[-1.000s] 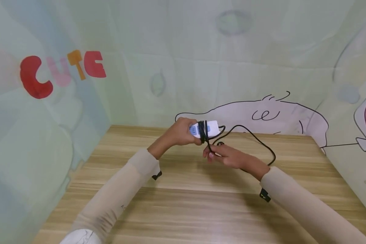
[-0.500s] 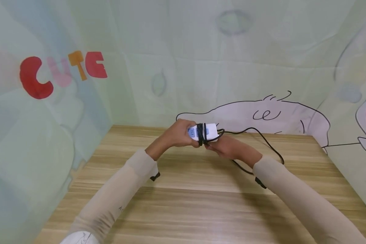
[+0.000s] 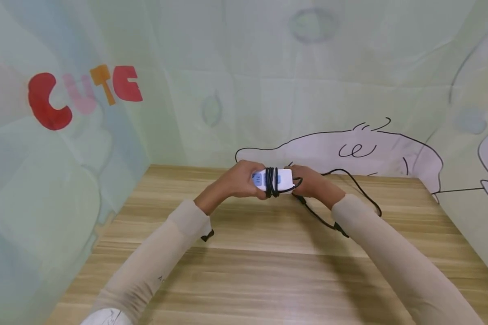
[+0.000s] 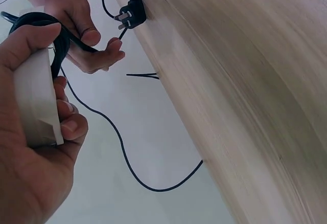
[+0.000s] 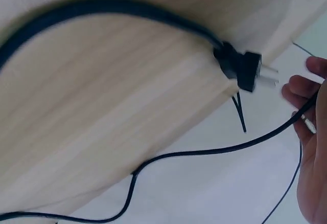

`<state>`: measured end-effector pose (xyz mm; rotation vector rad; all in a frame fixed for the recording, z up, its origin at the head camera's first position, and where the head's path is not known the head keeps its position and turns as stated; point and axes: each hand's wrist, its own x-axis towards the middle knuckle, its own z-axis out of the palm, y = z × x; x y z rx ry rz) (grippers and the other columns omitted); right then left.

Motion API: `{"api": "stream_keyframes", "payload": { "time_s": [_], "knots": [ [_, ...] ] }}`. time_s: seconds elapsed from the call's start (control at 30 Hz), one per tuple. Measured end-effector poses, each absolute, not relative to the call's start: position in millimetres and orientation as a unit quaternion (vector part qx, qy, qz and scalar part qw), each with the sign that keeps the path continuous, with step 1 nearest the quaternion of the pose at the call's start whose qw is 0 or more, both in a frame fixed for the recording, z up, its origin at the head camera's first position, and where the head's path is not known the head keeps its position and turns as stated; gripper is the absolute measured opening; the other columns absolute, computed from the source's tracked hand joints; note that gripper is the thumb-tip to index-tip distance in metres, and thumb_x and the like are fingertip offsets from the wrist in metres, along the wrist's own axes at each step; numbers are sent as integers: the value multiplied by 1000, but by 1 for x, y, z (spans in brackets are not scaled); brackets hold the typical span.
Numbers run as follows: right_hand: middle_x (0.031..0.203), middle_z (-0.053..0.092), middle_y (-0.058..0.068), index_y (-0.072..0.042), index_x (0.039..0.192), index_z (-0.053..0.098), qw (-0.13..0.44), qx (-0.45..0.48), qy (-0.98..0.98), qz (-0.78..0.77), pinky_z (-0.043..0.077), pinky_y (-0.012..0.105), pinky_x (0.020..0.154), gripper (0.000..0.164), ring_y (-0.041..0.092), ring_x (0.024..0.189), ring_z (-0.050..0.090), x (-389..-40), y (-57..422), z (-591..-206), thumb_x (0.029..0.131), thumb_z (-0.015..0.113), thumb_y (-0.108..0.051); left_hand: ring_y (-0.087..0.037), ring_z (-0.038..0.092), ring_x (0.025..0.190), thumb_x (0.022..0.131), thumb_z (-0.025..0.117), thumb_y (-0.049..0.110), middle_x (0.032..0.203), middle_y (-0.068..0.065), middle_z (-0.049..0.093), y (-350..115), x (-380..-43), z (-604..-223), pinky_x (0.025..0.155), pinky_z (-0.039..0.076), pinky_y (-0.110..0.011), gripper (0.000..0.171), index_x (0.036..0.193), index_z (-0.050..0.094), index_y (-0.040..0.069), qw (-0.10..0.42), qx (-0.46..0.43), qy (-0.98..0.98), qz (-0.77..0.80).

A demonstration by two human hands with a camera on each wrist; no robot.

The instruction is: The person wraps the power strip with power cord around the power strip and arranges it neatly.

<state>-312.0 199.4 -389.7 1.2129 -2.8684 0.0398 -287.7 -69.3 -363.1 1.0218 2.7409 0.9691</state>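
My left hand [image 3: 241, 179] grips the left end of a white power strip [image 3: 285, 177] with blue socket faces, held up above the table. Several turns of black power cord [image 3: 269, 183] wrap around its middle. At the strip's right end is my right hand [image 3: 311, 181], its fingers mostly hidden in the head view. In the left wrist view, the cord [image 4: 82, 44] runs from the wraps into the curled fingers of the right hand [image 4: 76, 17]. A black plug [image 4: 134, 14] with metal prongs dangles near those fingers; the plug [image 5: 248, 70] also shows in the right wrist view.
Below lies a wood-grain table [image 3: 244, 280]. A loose loop of cord [image 3: 359, 187] extends to the right, beyond the right forearm. Printed fabric [image 3: 187, 113] with cartoon drawings and colored letters encloses the table at the back and sides.
My right hand has carried the cord from in front of and below the strip to its far right side. The plug now hangs below that hand. My left hand keeps its grip, nearly still.
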Motion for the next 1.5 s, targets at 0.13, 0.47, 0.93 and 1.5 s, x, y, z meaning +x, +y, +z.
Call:
{"api": "stream_keyframes", "payload": {
  "time_s": [0.13, 0.47, 0.93, 1.5],
  "knots": [
    [133, 79, 20, -2, 134, 77, -13, 386, -922, 3, 60, 54, 110, 31, 39, 124, 76, -319, 199, -373, 105, 74, -12, -16, 65, 78, 71, 96, 23, 88, 0, 75, -66, -286, -364, 70, 54, -32, 38, 101, 76, 13, 39, 348, 882, 316],
    [104, 79, 3, -14, 105, 79, -39, 384, -922, 24, 63, 46, 91, 14, 19, 96, 71, -325, 191, -335, 112, 68, -19, -15, 64, 79, 71, 94, 23, 88, 0, 74, -63, -287, -369, 72, 53, -31, 39, 102, 75, 11, 30, 358, 890, 280],
    [105, 77, 4, -12, 111, 81, -16, 351, -936, 17, 63, 46, 89, 13, 21, 92, 71, -310, 175, -324, 107, 77, -23, -15, 64, 79, 72, 93, 25, 90, 0, 74, -64, -288, -374, 72, 53, -30, 40, 104, 74, 11, 32, 349, 902, 254],
    [79, 59, 3, -4, 92, 71, -56, 323, -942, 74, 43, 33, 68, 25, 17, 71, 50, -292, 157, -314, 108, 53, -5, -16, 66, 78, 75, 94, 26, 92, -2, 75, -59, -292, -381, 70, 54, -31, 40, 105, 74, 9, 15, 318, 922, 222]
  ]
}}
